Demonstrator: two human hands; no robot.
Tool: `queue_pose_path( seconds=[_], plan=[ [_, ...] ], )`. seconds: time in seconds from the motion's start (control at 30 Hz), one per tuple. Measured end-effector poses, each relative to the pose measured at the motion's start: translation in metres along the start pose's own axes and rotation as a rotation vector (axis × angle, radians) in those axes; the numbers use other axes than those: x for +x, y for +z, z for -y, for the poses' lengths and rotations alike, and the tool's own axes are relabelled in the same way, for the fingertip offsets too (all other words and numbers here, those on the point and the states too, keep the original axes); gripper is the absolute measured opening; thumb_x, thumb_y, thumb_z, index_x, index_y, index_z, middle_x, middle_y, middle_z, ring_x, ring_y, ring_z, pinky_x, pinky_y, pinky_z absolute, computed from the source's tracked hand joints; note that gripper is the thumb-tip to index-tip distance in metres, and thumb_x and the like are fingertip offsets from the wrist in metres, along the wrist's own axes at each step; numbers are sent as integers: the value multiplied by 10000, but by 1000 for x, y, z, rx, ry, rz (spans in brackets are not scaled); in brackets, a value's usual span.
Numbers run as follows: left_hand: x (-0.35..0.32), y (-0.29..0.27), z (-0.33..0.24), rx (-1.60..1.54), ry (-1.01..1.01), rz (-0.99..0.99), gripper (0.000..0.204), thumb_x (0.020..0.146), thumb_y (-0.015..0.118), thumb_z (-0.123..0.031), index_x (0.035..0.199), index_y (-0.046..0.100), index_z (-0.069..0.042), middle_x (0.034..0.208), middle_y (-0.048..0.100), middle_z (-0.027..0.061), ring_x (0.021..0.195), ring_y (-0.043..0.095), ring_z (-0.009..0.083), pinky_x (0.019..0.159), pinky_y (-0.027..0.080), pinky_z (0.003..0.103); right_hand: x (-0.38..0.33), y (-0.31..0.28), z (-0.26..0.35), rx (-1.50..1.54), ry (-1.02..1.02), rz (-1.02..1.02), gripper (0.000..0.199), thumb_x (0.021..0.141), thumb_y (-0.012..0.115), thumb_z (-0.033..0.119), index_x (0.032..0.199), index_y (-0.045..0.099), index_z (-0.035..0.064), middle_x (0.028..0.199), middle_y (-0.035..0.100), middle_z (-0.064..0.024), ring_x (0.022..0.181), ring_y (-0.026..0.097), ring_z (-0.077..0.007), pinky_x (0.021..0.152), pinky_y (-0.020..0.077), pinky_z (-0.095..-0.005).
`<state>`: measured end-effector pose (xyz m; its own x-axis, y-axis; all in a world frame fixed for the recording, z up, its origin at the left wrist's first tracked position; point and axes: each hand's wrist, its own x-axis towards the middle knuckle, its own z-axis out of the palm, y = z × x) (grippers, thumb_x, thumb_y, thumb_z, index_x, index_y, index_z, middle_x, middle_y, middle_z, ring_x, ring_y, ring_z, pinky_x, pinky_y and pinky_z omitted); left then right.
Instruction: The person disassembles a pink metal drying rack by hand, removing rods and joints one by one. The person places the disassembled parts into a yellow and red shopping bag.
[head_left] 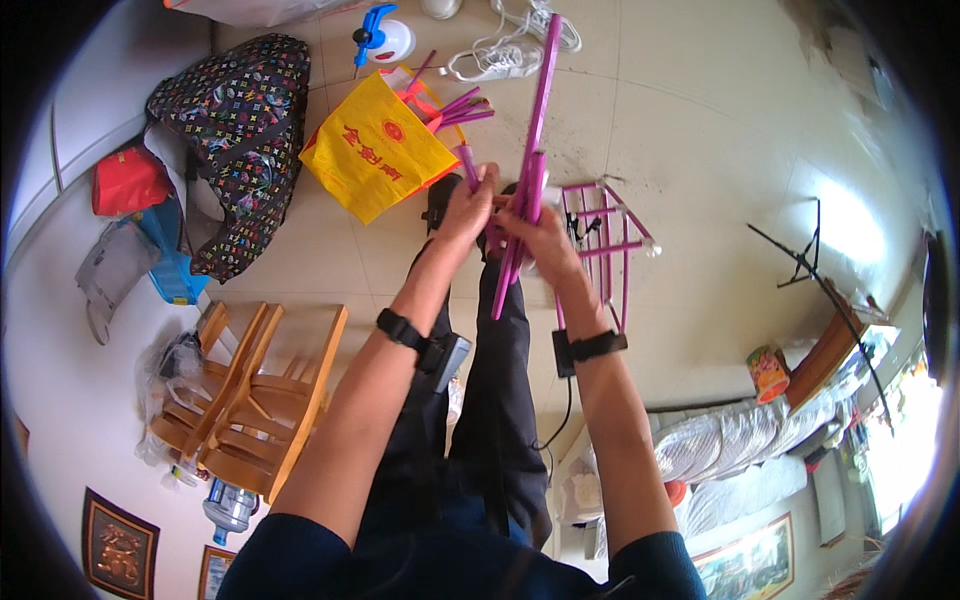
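Note:
In front of my legs, my right hand [545, 240] is wrapped round several purple tubes, among them a long tube [543, 95] that points away from me. Close beside it, my left hand [468, 212] grips a short purple tube [467, 160], whose far end sticks out past the fingers. The two hands nearly meet, and the fingers partly hide where the tubes lie against each other. Just right of my right hand stands a purple tube frame [610, 245] with crossbars. Beyond my left hand, a yellow paper bag [375, 150] has more purple tubes [462, 108] at its opening.
White sneakers [505, 60] and a white spray bottle with a blue top [395, 42] lie at the far side. A patterned black bag [262, 150] is at left, above wooden chairs [285, 390]. At right are a black stand [805, 265] and a plastic-covered sofa [730, 440].

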<state>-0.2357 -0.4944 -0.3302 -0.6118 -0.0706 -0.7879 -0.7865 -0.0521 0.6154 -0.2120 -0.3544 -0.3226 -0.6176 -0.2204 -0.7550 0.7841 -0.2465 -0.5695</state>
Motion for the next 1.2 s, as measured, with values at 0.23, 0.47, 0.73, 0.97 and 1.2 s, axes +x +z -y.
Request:
queue_pose_path(
  seconds=[0.23, 0.47, 0.73, 0.97, 1.2],
  plan=[
    [78, -3, 45, -17, -122, 442, 666, 900, 514, -592, 1258, 518, -31, 975, 616, 65, 865, 592, 137, 710, 483, 268, 49, -15, -12, -271, 185, -24, 259, 768, 712, 81, 935, 519, 37, 702, 572, -20, 557, 544, -112, 486, 451, -265],
    [231, -97, 85, 1785, 673, -228, 460, 798, 652, -389, 1064, 626, -15, 1030, 655, 198, 1102, 575, 287, 1087, 282, 468, 120, -77, 15, -1268, 131, -76, 410, 767, 664, 228, 1092, 513, 28, 904, 669, -207, 874, 654, -379, 739, 510, -482],
    [163, -120, 87, 953, 528, -132, 245, 750, 684, -91, 986, 647, -37, 877, 666, 159, 762, 664, 243, 919, 430, 426, 184, -76, 28, -2065, -49, 12, 235, 854, 558, 134, 1088, 534, 136, 952, 642, -107, 909, 655, -296, 799, 486, -461],
    [25, -175, 19, -172, 141, -173, 447, 856, 642, -96, 1274, 501, -29, 791, 527, -6, 689, 497, 98, 680, 434, 292, 235, 3, -16, -2165, -401, 7, 160, 856, 559, 183, 1010, 604, 191, 906, 643, -30, 877, 651, -209, 733, 474, -386],
    [-14, -200, -6, -404, 235, -98, 669, 845, 583, -85, 1442, 289, -19, 768, 523, 26, 699, 515, 150, 751, 462, 343, 208, 193, -105, -1729, -871, 217, 298, 755, 623, 148, 1050, 622, 105, 1022, 623, -56, 982, 603, -223, 876, 469, -408]
  ],
)
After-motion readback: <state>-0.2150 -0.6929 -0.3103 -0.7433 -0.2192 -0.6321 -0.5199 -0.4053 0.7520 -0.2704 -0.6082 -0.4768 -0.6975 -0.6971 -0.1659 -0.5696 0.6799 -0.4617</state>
